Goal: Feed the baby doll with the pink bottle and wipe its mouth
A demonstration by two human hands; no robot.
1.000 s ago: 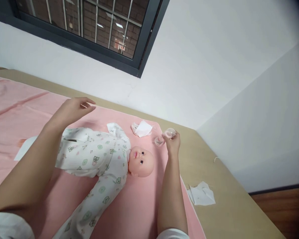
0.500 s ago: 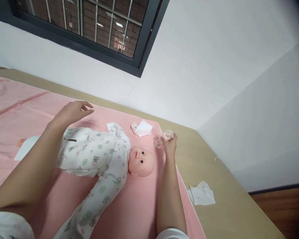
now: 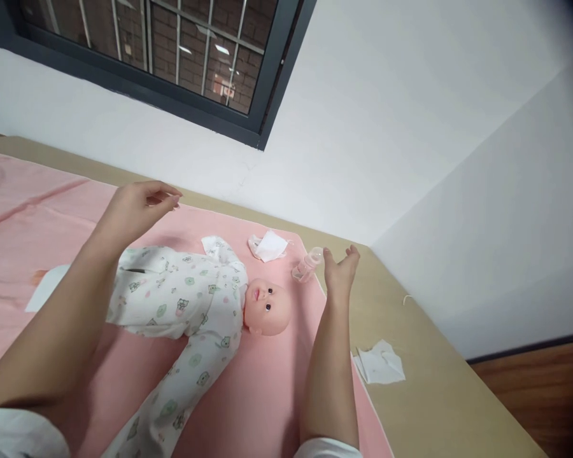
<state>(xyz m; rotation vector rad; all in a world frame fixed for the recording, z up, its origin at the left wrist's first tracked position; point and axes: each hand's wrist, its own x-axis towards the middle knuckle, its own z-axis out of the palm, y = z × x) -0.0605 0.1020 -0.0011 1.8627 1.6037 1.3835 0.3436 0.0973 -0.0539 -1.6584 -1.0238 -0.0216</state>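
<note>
On a pink sheet (image 3: 262, 394) lies a baby doll (image 3: 273, 318), face up, in a white sleepsuit (image 3: 195, 299) with small green and pink prints. Beyond its head a small clear baby bottle (image 3: 306, 266) stands near the sheet's edge, tilted in my view. Just right of the bottle's top is my right hand (image 3: 340, 270), its fingers spread and holding nothing. My left hand (image 3: 141, 207) hovers above the doll's lower body, loosely curled with a gap behind the thumb and nothing visible in it. My left forearm hides part of the doll's legs.
A crumpled white tissue with clear wrapping (image 3: 270, 246) lies beyond the doll's shoulder. Another white tissue (image 3: 381, 364) rests on the wooden tabletop (image 3: 410, 407) at right. White walls and a dark-framed window (image 3: 262, 95) border the far side.
My right hand has let go of the baby bottle and moved right, its fingers spreading. My left hand has risen slightly. The view has shifted a little.
</note>
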